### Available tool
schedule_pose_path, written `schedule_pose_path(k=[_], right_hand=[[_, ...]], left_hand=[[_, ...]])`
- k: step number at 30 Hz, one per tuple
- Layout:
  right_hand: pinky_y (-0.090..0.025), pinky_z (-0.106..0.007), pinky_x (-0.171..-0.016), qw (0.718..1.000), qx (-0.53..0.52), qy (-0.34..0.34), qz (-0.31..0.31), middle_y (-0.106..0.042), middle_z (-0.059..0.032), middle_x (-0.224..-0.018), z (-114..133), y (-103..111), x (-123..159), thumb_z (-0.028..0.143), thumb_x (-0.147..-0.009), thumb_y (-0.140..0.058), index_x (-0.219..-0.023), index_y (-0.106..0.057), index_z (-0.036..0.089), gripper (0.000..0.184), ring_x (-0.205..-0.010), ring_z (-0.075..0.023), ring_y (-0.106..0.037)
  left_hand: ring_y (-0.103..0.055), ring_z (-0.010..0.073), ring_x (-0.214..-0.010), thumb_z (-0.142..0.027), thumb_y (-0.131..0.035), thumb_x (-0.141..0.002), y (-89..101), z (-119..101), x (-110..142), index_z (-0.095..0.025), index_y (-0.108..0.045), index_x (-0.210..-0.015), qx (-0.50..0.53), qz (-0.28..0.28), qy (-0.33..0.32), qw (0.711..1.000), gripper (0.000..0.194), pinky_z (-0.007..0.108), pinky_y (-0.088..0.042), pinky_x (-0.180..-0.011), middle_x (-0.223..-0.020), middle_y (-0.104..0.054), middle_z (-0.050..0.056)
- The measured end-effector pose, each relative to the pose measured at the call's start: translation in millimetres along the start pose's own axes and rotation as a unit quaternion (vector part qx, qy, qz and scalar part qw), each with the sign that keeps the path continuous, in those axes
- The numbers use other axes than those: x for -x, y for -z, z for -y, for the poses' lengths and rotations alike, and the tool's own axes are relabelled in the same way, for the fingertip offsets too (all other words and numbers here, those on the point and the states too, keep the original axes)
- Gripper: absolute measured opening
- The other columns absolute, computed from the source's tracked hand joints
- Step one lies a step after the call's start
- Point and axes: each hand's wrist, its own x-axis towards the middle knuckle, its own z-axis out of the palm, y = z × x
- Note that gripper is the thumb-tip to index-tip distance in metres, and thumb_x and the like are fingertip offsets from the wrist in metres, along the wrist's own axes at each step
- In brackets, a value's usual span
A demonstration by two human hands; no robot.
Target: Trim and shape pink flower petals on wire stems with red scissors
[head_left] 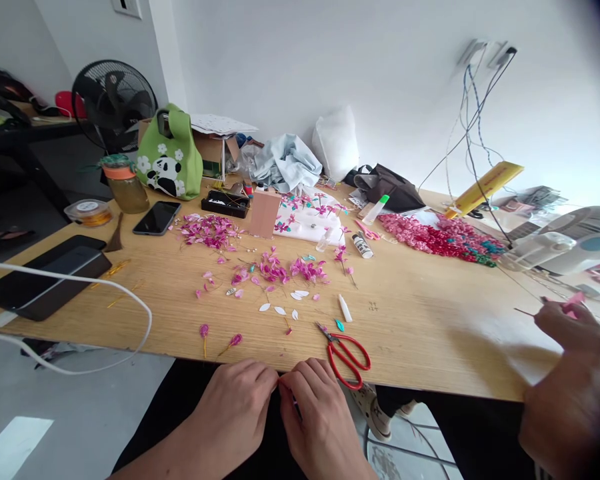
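Note:
At the table's front edge my left hand (243,403) and my right hand (321,410) meet, fingertips pinched together. Whatever they pinch is too small or hidden to make out. Just beyond them lie two magenta petals on gold wire, one petal (235,340) nearer my left hand and another petal (204,330) further left. Red-handled scissors (347,357) rest right of my right hand, close to a teal leaf (339,325) and a white tube (345,309). White leaf shapes (279,311) and loose magenta petals (273,267) are scattered ahead.
A co-worker's hand (575,327) holds something pink at the right. Further back stand a green panda bag (173,157), a jar (125,187) and a white cloth with flowers (305,223). Phones, one of them a dark phone (157,218), and a white cable (147,313) occupy the left.

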Motion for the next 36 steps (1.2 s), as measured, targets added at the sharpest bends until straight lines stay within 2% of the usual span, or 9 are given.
schedule_pose_path(k=[4,9,16,21,25,29,36], right_hand=[[-0.034,-0.030,-0.061,1.000,0.015,0.001,0.003,-0.051,-0.0029,-0.070,0,0,0,0.006,-0.089,-0.040,-0.073,-0.049,0.018,0.022,-0.064,-0.0176,-0.046],[-0.033,-0.031,-0.062,1.000,0.019,0.008,0.000,-0.050,-0.0026,-0.068,0,1,2,0.005,-0.089,-0.039,-0.072,-0.049,0.017,0.023,-0.063,-0.0174,-0.044],[-0.035,-0.030,-0.062,1.000,-0.012,0.014,0.015,-0.051,-0.0024,-0.069,4,12,5,0.005,-0.089,-0.041,-0.072,-0.049,0.017,0.022,-0.065,-0.0167,-0.045],[-0.036,-0.032,-0.064,0.999,-0.024,0.027,0.018,-0.052,-0.0022,-0.069,5,16,5,0.005,-0.090,-0.042,-0.076,-0.053,0.017,0.021,-0.065,-0.0166,-0.046],[-0.035,-0.032,-0.063,0.999,-0.030,0.021,0.021,-0.052,-0.0021,-0.069,8,19,3,0.006,-0.090,-0.042,-0.076,-0.053,0.017,0.021,-0.065,-0.0169,-0.047],[-0.035,-0.032,-0.062,0.999,-0.030,0.030,0.021,-0.052,-0.0018,-0.068,9,21,1,0.007,-0.091,-0.042,-0.076,-0.053,0.018,0.022,-0.064,-0.0169,-0.047],[-0.036,-0.032,-0.064,0.998,-0.025,0.041,0.044,-0.053,-0.0020,-0.068,10,24,-1,0.009,-0.093,-0.041,-0.075,-0.054,0.017,0.023,-0.064,-0.0167,-0.047]], left_hand=[[-0.061,0.0184,-0.069,0.003,-0.040,-0.074,1.4,-1,-1,-0.018,-0.059,-0.082,-0.005,0.061,0.011,0.998,0.030,0.028,-0.042,-0.062,-0.078,-0.066,0.005],[-0.059,0.0197,-0.067,0.001,-0.042,-0.074,4.1,1,0,-0.018,-0.056,-0.073,-0.016,0.080,-0.006,0.997,0.023,0.030,-0.040,-0.060,-0.074,-0.064,0.004],[-0.052,0.0182,-0.059,-0.006,-0.040,-0.083,3.6,1,9,-0.020,-0.048,-0.072,-0.031,0.027,-0.083,0.996,0.019,0.032,-0.035,-0.056,-0.066,-0.057,0.001],[-0.048,0.0164,-0.054,-0.006,-0.039,-0.083,2.8,-1,9,-0.020,-0.045,-0.070,-0.040,-0.009,-0.121,0.992,0.020,0.032,-0.031,-0.051,-0.062,-0.052,0.000],[-0.046,0.0157,-0.049,-0.005,-0.038,-0.081,1.1,-5,11,-0.020,-0.044,-0.067,-0.058,-0.061,-0.130,0.988,0.021,0.031,-0.028,-0.048,-0.058,-0.051,0.000],[-0.047,0.0151,-0.047,-0.004,-0.038,-0.081,-1.7,-10,12,-0.020,-0.044,-0.065,-0.057,-0.098,-0.117,0.987,0.023,0.031,-0.031,-0.048,-0.056,-0.051,0.000],[-0.048,0.0137,-0.043,-0.004,-0.038,-0.080,-3.9,-21,13,-0.020,-0.043,-0.063,-0.016,-0.134,-0.050,0.990,0.024,0.029,-0.031,-0.046,-0.051,-0.051,-0.001]])
